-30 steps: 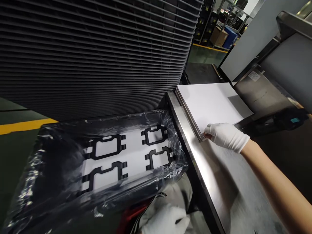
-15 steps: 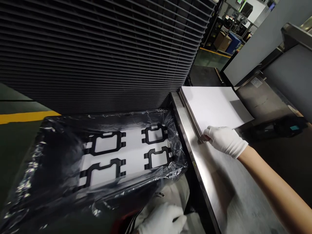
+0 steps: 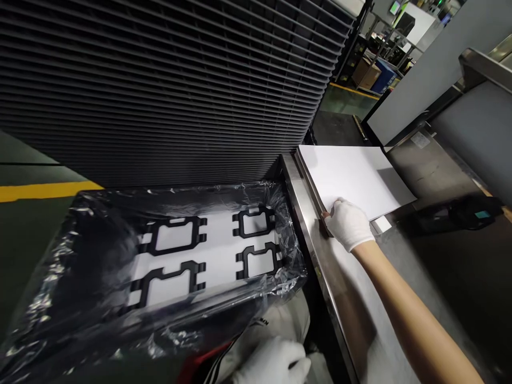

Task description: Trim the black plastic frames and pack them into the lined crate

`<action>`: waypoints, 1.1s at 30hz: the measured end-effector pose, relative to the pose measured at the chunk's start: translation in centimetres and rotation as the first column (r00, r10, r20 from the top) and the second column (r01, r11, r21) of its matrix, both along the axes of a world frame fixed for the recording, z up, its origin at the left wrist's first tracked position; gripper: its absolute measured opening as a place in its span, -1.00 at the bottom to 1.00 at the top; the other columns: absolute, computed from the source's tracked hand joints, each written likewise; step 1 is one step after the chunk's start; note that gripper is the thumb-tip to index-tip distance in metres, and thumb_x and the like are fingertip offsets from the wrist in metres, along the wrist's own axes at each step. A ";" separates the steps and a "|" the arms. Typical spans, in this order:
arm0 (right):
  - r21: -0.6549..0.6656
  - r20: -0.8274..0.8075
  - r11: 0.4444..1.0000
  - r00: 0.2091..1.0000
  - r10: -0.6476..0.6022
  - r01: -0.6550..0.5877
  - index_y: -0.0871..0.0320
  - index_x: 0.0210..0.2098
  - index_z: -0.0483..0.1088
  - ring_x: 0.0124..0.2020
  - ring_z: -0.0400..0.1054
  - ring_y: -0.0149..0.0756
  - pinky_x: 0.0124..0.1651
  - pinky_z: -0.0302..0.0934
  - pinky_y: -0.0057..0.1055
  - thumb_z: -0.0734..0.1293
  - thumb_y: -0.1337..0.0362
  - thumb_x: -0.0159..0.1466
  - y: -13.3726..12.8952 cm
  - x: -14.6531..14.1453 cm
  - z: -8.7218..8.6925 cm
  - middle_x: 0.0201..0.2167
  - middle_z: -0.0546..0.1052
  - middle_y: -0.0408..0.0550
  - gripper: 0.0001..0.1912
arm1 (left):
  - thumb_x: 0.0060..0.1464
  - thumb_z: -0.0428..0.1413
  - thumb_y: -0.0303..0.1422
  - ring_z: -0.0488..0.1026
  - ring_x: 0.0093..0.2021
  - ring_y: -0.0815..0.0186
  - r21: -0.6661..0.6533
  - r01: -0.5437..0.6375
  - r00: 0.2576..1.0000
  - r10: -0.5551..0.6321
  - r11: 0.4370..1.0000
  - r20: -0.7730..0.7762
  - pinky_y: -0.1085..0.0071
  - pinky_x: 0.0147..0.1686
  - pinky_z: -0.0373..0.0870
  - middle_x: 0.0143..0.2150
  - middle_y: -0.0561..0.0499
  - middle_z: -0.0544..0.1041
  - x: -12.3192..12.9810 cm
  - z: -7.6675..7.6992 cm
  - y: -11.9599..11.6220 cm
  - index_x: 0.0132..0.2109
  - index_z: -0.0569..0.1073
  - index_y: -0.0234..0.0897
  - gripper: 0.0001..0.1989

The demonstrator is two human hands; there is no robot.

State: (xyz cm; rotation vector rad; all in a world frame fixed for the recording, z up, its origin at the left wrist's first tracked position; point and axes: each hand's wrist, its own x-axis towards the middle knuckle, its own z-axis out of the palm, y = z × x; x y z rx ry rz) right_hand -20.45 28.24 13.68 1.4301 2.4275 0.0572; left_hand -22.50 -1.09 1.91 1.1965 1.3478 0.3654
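A stack of white sheets (image 3: 352,170) lies on the metal bench at the right. My right hand (image 3: 349,223), in a white glove with bare fingertips, pinches the near left corner of the stack. Low in the picture, my left hand (image 3: 276,362), also gloved, rests near my lap, its fingers curled and what they hold, if anything, hidden. To the left is a bin lined with clear plastic (image 3: 100,256). Inside it, several black frames (image 3: 196,234) lie on a white sheet (image 3: 220,256).
A tall stack of dark ribbed trays (image 3: 168,90) rises behind the bin. The metal bench (image 3: 320,256) runs along the right. A small white block (image 3: 382,224) sits by the sheets, and a black device (image 3: 460,213) is at the right. Shelves with boxes (image 3: 366,73) stand farther back.
My right hand has shifted left and slightly up along the stack's edge, uncovering the small white block. My left hand has barely moved.
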 end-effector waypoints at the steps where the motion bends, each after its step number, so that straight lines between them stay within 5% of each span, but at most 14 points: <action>1: -0.013 0.003 1.000 1.000 -0.005 0.005 0.33 0.04 0.57 0.02 0.59 0.09 0.04 0.39 -0.20 0.39 0.13 0.53 0.2 0.0 0.2 0.04 0.64 0.25 -0.66 | 0.24 0.09 -0.16 0.21 -0.50 0.19 0.000 0.003 1.000 -0.003 1.000 0.005 0.14 -0.37 -0.10 -0.59 0.07 0.24 0.2 -0.3 0.0 -0.54 0.12 -0.17 -0.55; 11: -0.165 0.017 0.986 1.000 -0.020 0.022 0.23 -0.10 0.65 -0.17 0.59 -0.02 -0.11 0.34 -0.29 0.44 0.03 0.49 2.6 0.4 2.1 -0.20 0.70 0.18 -0.65 | 0.18 0.09 -0.05 0.26 -0.52 0.10 -0.007 -0.050 0.997 0.050 0.999 0.056 0.11 -0.37 -0.09 -0.59 0.03 0.27 0.9 -1.3 -0.2 -0.58 0.12 -0.13 -0.52; 15: -0.201 -0.011 0.979 1.000 -0.023 0.021 0.18 -0.15 0.69 -0.30 0.53 -0.18 -0.14 0.31 -0.36 0.37 0.22 0.51 3.4 0.5 2.8 -0.31 0.69 0.07 -0.75 | 0.17 0.11 -0.08 0.18 -0.54 0.13 -0.018 -0.050 0.997 0.051 0.999 0.064 0.11 -0.37 -0.07 -0.63 0.05 0.19 0.7 -0.6 0.0 -0.59 0.11 -0.14 -0.52; 18: -0.196 -0.040 0.979 0.998 -0.057 0.048 0.18 -0.26 0.70 -0.41 0.47 -0.27 -0.23 0.25 -0.40 0.31 0.41 0.43 3.9 0.8 3.3 -0.44 0.65 0.00 -0.71 | 0.20 0.11 -0.11 0.30 -0.49 0.15 -0.029 -0.060 0.992 0.063 0.998 0.106 0.15 -0.39 0.03 -0.59 0.06 0.32 0.2 0.3 0.3 -0.56 0.21 -0.13 -0.57; 23: -0.086 -0.175 0.992 0.978 -0.110 0.096 0.15 -0.14 0.73 -0.26 0.54 -0.21 -0.20 0.25 -0.37 0.34 0.33 0.44 1.9 2.1 4.0 -0.27 0.71 0.03 -0.74 | 0.32 0.04 -0.17 0.33 -0.43 0.25 0.092 -0.175 0.980 0.164 0.980 0.114 0.28 -0.33 0.21 -0.52 0.07 0.39 -2.6 1.6 1.5 -0.49 0.31 -0.18 -0.61; 27: -0.035 -0.343 0.992 0.931 -0.123 0.118 0.03 -0.16 0.71 -0.30 0.53 -0.20 -0.21 0.23 -0.34 0.37 0.19 0.44 -3.1 2.8 5.2 -0.31 0.70 -0.09 -0.77 | 0.40 -0.05 -0.01 0.39 -0.40 0.24 0.134 -0.486 0.845 0.425 0.864 0.324 0.30 -0.32 0.34 -0.46 0.06 0.39 -6.9 4.0 4.9 -0.36 0.44 -0.18 -0.54; 30: -0.070 -0.398 0.993 0.910 -0.117 0.097 -0.01 -0.25 0.68 -0.30 0.54 -0.18 -0.19 0.23 -0.32 0.35 0.14 0.41 -7.5 3.2 6.3 -0.30 0.71 -0.14 -0.76 | 0.41 -0.06 0.17 0.48 -0.36 0.25 0.133 -0.723 0.655 0.612 0.678 0.443 0.32 -0.30 0.46 -0.27 0.00 0.55 -10.4 7.0 8.7 0.06 0.53 -0.24 -0.42; 33: -0.202 -0.471 0.978 0.872 -0.135 0.043 -0.05 -0.32 0.65 -0.31 0.54 -0.19 -0.20 0.25 -0.31 0.32 0.07 0.37 -10.6 3.8 6.8 -0.31 0.70 -0.20 -0.73 | 0.41 -0.12 0.26 0.48 -0.49 0.26 0.135 -0.762 0.620 0.652 0.634 0.438 0.37 -0.42 0.39 -0.42 0.00 0.59 -12.7 9.7 11.9 0.08 0.51 -0.29 -0.30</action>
